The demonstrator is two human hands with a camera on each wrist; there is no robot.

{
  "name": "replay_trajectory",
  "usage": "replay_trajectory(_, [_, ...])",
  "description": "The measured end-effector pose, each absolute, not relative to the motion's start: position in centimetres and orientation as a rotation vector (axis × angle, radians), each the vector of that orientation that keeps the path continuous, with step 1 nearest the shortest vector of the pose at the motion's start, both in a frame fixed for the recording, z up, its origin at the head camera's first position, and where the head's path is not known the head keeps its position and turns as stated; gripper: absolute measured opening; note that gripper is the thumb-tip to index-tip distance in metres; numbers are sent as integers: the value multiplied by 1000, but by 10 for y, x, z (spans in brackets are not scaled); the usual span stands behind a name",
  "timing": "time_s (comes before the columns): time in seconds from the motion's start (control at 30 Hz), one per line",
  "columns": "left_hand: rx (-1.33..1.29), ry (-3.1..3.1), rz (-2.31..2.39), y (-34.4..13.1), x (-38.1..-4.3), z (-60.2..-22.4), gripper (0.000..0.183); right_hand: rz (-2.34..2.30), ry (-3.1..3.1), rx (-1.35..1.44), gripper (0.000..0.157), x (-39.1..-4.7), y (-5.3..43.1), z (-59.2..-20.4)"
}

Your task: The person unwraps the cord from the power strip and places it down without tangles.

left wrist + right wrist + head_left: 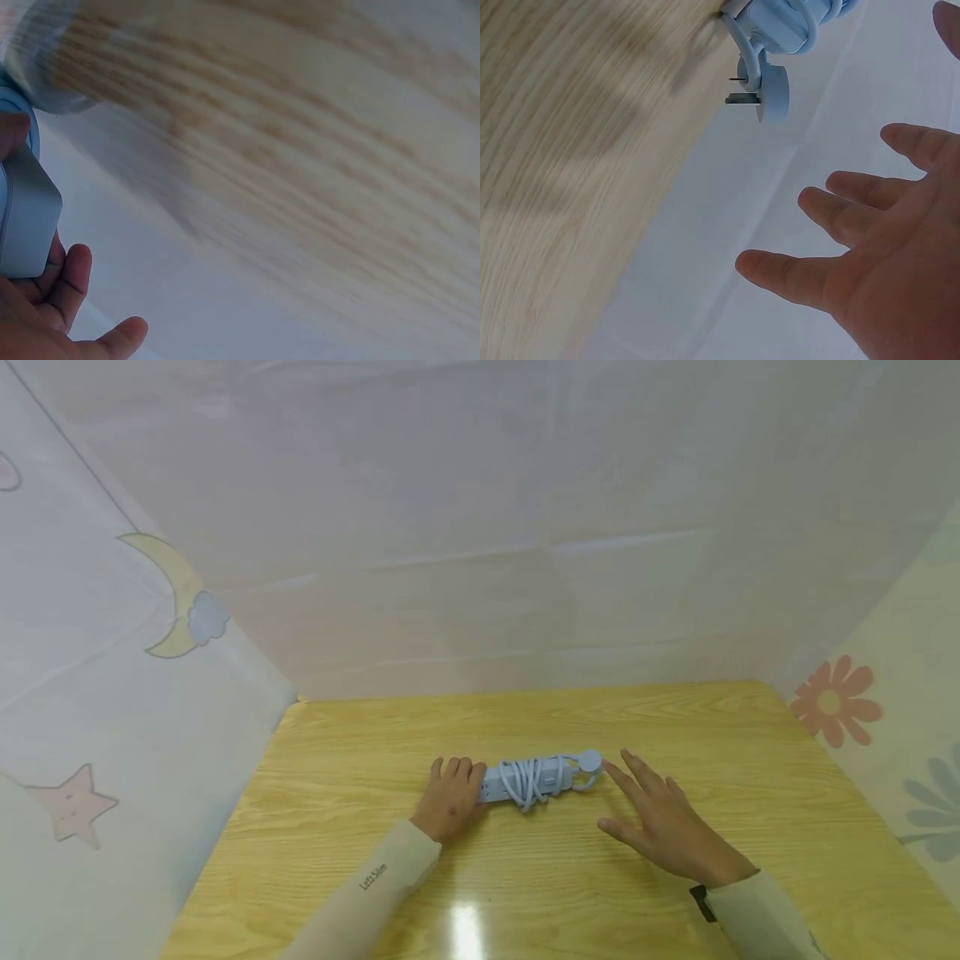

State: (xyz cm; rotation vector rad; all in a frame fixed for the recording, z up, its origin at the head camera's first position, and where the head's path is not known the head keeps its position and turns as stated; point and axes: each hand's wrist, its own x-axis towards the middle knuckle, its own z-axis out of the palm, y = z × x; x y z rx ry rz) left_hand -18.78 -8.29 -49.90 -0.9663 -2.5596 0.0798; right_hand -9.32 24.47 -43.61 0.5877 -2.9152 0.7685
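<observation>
A pale blue power strip lies near the middle of the table, its cord wound several times around it. My left hand grips the strip's left end; in the left wrist view the thumb and fingers hold the end block. At the strip's right end sits the round plug, whose metal prongs show in the right wrist view. Beside that plug my right hand is spread with straight fingers and holds nothing. In the right wrist view a gap separates those fingers from the plug.
The wood-grain table meets a pale hanging sheet along its back edge. Printed sheets stand at both sides, with a moon at left and a red flower at right. A dark band circles the right wrist.
</observation>
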Motion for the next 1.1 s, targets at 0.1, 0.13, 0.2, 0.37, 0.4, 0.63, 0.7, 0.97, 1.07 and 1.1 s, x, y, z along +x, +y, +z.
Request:
replay_trajectory(0.1, [-937,-2558,85,-81,-188,-499,56,774,-2915,586,76,-92,245,-436])
replay_trajectory(0.13, [-930,-2558,89,-81,-187,-499,55,777,-2914,586,75,-92,245,-436])
replay_trajectory(0.2, [-923,-2559,96,-81,-187,-499,54,783,-2911,587,75,-92,245,-436])
replay_trajectory(0.37, [-937,-2551,123,-81,-184,-498,52,777,-2907,587,74,-91,244,-437])
replay_trajectory(0.4, [-940,-2546,130,-81,-184,-497,52,775,-2906,587,74,-91,244,-437])
replay_trajectory(0.63, [-964,-2534,148,-84,-181,-493,55,764,-2888,592,74,-90,244,-439])
replay_trajectory(0.7, [-973,-2516,143,-86,-179,-493,54,769,-2886,594,74,-90,243,-439])
replay_trajectory(0.97, [-1042,-2394,24,-98,-177,-497,56,753,-2891,605,74,-88,241,-437])
replay_trajectory(1.07, [-1062,-2355,-14,-103,-176,-497,54,755,-2888,611,74,-88,240,-436])
replay_trajectory(1.1, [-1067,-2343,-20,-105,-175,-497,53,753,-2885,613,74,-88,239,-436])
